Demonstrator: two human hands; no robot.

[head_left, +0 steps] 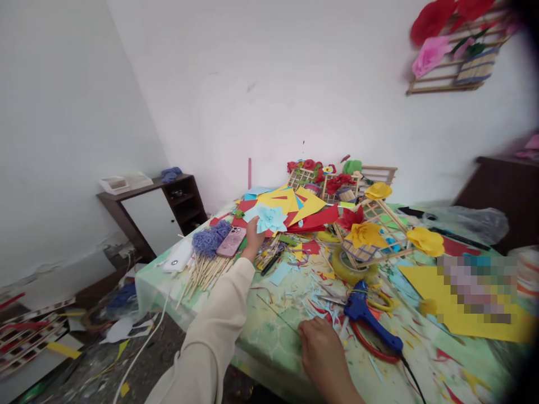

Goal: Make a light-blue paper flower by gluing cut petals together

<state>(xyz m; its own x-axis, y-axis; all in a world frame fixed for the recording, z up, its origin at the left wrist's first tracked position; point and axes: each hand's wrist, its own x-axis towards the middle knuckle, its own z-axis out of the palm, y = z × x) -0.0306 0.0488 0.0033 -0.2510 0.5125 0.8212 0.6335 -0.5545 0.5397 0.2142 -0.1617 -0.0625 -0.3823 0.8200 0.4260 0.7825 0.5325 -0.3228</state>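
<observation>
My left hand (pixel 253 240) reaches out over the middle of the table, its fingers closed on a light-blue paper flower (pixel 269 217). The flower hides most of those fingers. Close to the near edge, my right hand (pixel 320 342) rests with curled fingers. Whatever it may hold is hidden. Just beyond it lie silver-bladed scissors (pixel 332 296) and a blue hot glue gun (pixel 370 318), its black cord trailing toward me. A pink phone (pixel 231 241) and a bundle of thin wooden sticks (pixel 206 275) lie left of my left hand.
Yellow paper sheets (pixel 278 199) and red paper (pixel 314 220) cover the table's back. A wooden stick frame with yellow flowers (pixel 368 234) stands at the right, by a tape roll (pixel 351 266). Purple yarn (pixel 210 238) and a white power bank (pixel 179 257) lie left. Paper scraps litter the cloth.
</observation>
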